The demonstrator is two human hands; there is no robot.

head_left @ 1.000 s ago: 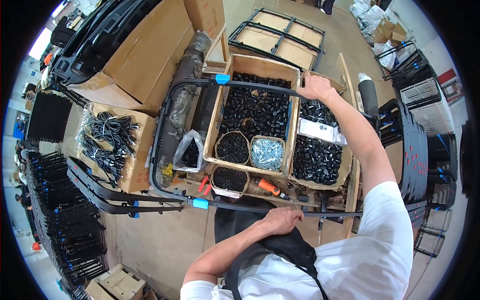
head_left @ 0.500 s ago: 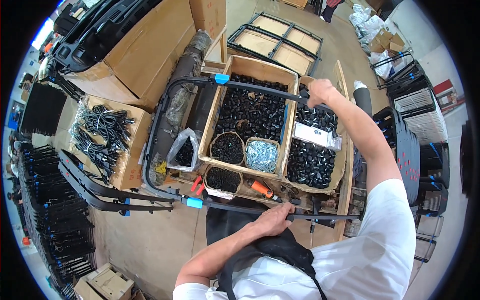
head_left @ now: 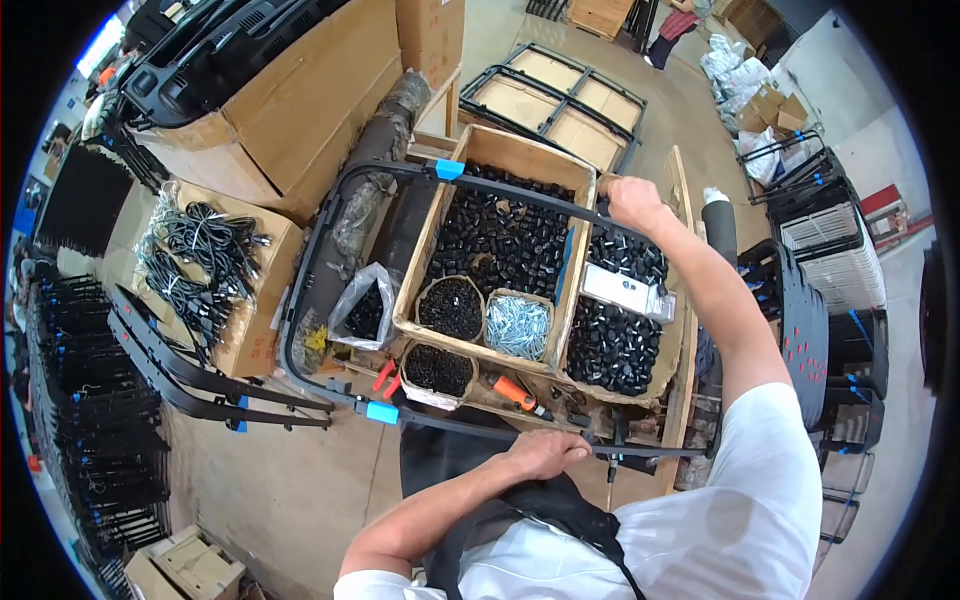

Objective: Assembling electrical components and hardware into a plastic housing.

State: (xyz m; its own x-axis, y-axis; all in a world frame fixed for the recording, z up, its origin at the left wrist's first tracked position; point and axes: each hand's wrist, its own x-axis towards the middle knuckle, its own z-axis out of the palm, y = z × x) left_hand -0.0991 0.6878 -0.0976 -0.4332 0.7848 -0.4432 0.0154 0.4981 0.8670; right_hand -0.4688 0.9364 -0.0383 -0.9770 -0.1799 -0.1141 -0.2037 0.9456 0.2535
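Note:
A large black tubular frame [head_left: 525, 192] with rounded corners lies across the wooden boxes in front of me. Blue tape [head_left: 450, 170] is wrapped round its far bar, with another blue piece [head_left: 381, 412] on the near bar. My right hand [head_left: 634, 203] reaches out over the right box and is closed on the far bar, its fingertips partly hidden. Close to my body, my left hand [head_left: 545, 454] is curled over the near bar. Under the frame sit a box of black plastic caps [head_left: 510, 235] and a tub of silver screws [head_left: 517, 327].
A white box [head_left: 615, 288] rests on more black caps. An orange-handled tool [head_left: 517, 392] and red-handled pliers [head_left: 385, 374] lie by the near bar. Coiled black cables [head_left: 205, 255] fill a carton at left. Stacked black frames [head_left: 100, 420] stand far left; another person [head_left: 675, 28] stands in the distance.
My right hand's fingers have drawn in around the far bar, where they hung down past it before. The left hand stays on the near bar. The whole view has shifted slightly.

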